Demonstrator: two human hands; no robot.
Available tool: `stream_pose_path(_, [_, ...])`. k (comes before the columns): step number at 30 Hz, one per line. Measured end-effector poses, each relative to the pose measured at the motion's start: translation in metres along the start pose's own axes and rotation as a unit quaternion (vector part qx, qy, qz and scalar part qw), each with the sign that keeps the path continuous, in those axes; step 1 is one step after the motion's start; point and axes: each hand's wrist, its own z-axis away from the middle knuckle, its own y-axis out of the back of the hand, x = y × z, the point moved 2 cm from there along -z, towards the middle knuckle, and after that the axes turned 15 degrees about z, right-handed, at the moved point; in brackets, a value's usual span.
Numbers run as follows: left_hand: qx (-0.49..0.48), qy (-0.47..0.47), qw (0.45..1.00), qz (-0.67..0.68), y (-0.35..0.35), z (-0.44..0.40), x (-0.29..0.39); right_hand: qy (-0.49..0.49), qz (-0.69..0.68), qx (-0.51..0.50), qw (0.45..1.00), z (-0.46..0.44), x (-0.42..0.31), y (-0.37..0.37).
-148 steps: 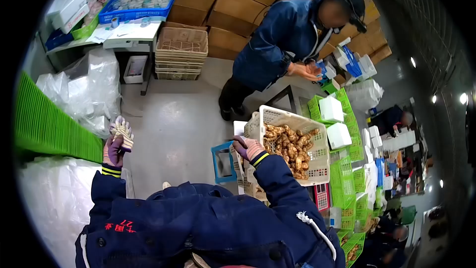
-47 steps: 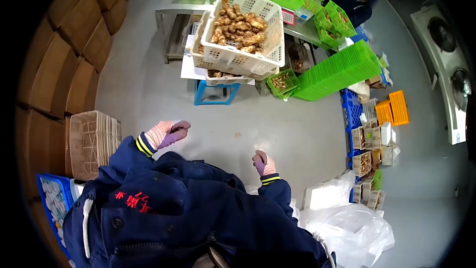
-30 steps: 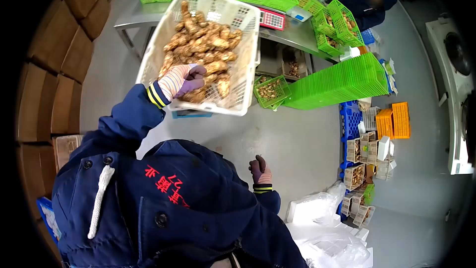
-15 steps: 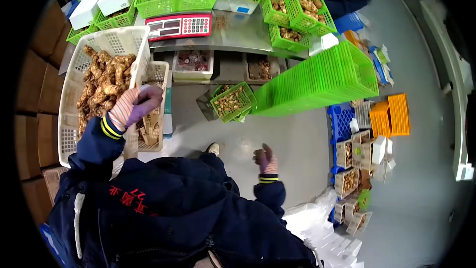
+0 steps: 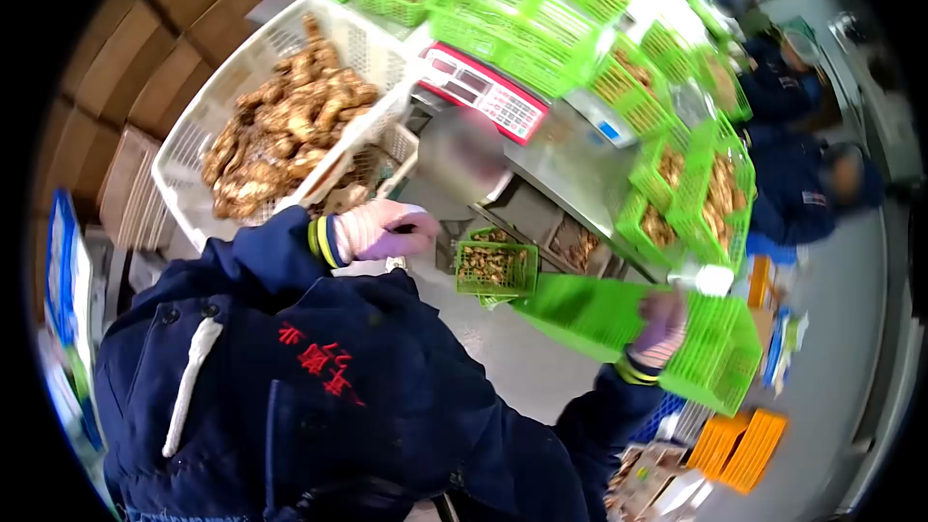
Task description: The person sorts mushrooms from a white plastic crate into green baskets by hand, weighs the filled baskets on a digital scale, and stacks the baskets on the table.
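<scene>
My left hand [image 5: 387, 229], in a striped glove with purple fingers, is loosely curled with nothing visible in it. It is near the lower right of a large white crate [image 5: 184, 169] holding brown, knobby pieces [image 5: 290, 126] that look like mushrooms or roots. My right hand [image 5: 662, 324], gloved alike, is over a long stack of nested green baskets [image 5: 580, 309]. Motion blurs its fingers, so whether it touches or grips the stack cannot be told. A small green basket [image 5: 496, 269] with brown pieces sits beside the stack's left end.
A red and white scale [image 5: 488, 92] stands on the metal table [image 5: 565, 159] among green baskets [image 5: 512, 24], several holding brown pieces. Cardboard boxes [image 5: 145, 39] are piled at left. Two co-workers in dark clothes [image 5: 788, 184] are at right. Orange crates [image 5: 739, 449] stand on the floor.
The view has turned, showing more of the co-workers. My left hand has left the large crate's side edge. My right hand has reached outward from over the floor to the green basket stack.
</scene>
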Motion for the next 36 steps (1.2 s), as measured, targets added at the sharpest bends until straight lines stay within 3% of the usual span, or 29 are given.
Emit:
stream_pose_path(2, [0.023,0.012,0.997,0.076,0.010,0.006,-0.003,-0.114,-0.072,-0.151,0.979,0.014,0.025,-0.081])
stream_pose_path(3, [0.037,-0.084,0.995,0.038,0.022,0.006,-0.012,-0.001,0.100,-0.199,0.975,0.024,0.003,-0.121])
stream_pose_path(4, [0.100,-0.049,0.988,0.108,0.033,0.013,0.004,0.096,0.188,-0.227,0.951,0.025,0.006,-0.153])
stream_pose_path(5, [0.158,-0.013,0.971,0.177,0.047,0.020,0.020,0.019,0.127,-0.268,0.955,0.033,0.001,-0.182])
stream_pose_path(6, [0.261,-0.011,0.950,0.173,0.067,0.027,0.006,0.030,0.129,-0.311,0.941,0.032,0.005,-0.204])
stream_pose_path(7, [0.322,-0.093,0.928,0.162,0.091,0.035,0.002,0.042,0.131,-0.351,0.926,0.027,0.008,-0.228])
stream_pose_path(8, [0.382,-0.068,0.885,0.256,0.111,0.050,-0.006,0.025,0.082,-0.373,0.924,0.020,-0.004,-0.248])
stream_pose_path(9, [0.488,0.009,0.859,0.153,0.135,0.059,-0.008,0.002,0.036,-0.394,0.919,0.015,-0.022,-0.265])
stream_pose_path(10, [0.534,-0.108,0.817,0.191,0.156,0.067,-0.036,0.031,0.069,-0.406,0.911,0.005,-0.038,-0.281])
stream_pose_path(11, [0.563,-0.140,0.778,0.239,0.162,0.077,-0.031,0.148,0.071,-0.409,0.897,-0.004,-0.050,-0.301])
stream_pose_path(13, [0.633,-0.186,0.718,0.222,0.164,0.094,-0.018,0.192,0.096,-0.443,0.870,-0.015,-0.079,-0.341])
stream_pose_path(15, [0.674,-0.227,0.661,0.239,0.163,0.116,-0.011,0.054,0.048,-0.516,0.854,-0.017,-0.093,-0.387])
stream_pose_path(16, [0.685,-0.257,0.629,0.264,0.165,0.128,-0.016,0.062,0.074,-0.540,0.836,-0.016,-0.102,-0.411])
stream_pose_path(17, [0.675,-0.269,0.634,0.263,0.164,0.141,-0.027,0.274,0.090,-0.551,0.783,-0.016,-0.124,-0.430])
stream_pose_path(19, [0.712,-0.242,0.597,0.280,0.156,0.155,-0.019,0.267,0.049,-0.647,0.713,-0.010,-0.109,-0.487])
stream_pose_path(21, [0.743,-0.196,0.574,0.282,0.150,0.164,-0.022,0.558,0.170,-0.578,0.570,0.007,-0.136,-0.529])
stream_pose_path(23, [0.740,-0.186,0.573,0.298,0.143,0.158,-0.020,0.627,0.236,-0.577,0.467,0.028,-0.153,-0.559])
stream_pose_path(24, [0.730,-0.140,0.615,0.262,0.147,0.158,-0.027,0.660,0.251,-0.563,0.429,0.036,-0.150,-0.572])
stream_pose_path(25, [0.721,-0.065,0.666,0.180,0.151,0.161,-0.041,0.694,0.263,-0.543,0.392,0.043,-0.149,-0.584])
stream_pose_path(26, [0.687,-0.009,0.725,-0.036,0.160,0.164,-0.053,0.699,0.275,-0.550,0.365,0.049,-0.151,-0.592])
stream_pose_path(27, [0.610,0.054,0.751,-0.245,0.165,0.164,-0.059,0.718,0.277,-0.546,0.330,0.051,-0.152,-0.596])
stream_pose_path(29, [0.477,0.232,0.746,-0.402,0.171,0.145,-0.071,0.725,0.304,-0.560,0.259,0.058,-0.148,-0.605])
stream_pose_path(30, [0.412,0.326,0.767,-0.369,0.174,0.133,-0.066,0.723,0.292,-0.579,0.239,0.059,-0.152,-0.612])
stream_pose_path(31, [0.392,0.306,0.775,-0.390,0.176,0.130,-0.082,0.711,0.297,-0.589,0.241,0.053,-0.157,-0.616])
stream_pose_path(33, [0.365,0.300,0.809,-0.350,0.182,0.128,-0.089,0.624,0.309,-0.637,0.330,0.037,-0.167,-0.634])
stream_pose_path(34, [0.431,0.225,0.809,-0.331,0.187,0.136,-0.102,0.558,0.272,-0.676,0.397,0.026,-0.162,-0.651])
stream_pose_path(35, [0.506,0.163,0.842,-0.089,0.192,0.139,-0.088,0.364,0.151,-0.769,0.503,0.017,-0.157,-0.655])
stream_pose_path(36, [0.578,0.102,0.803,0.105,0.190,0.144,-0.085,0.336,0.106,-0.765,0.540,0.017,-0.155,-0.664])
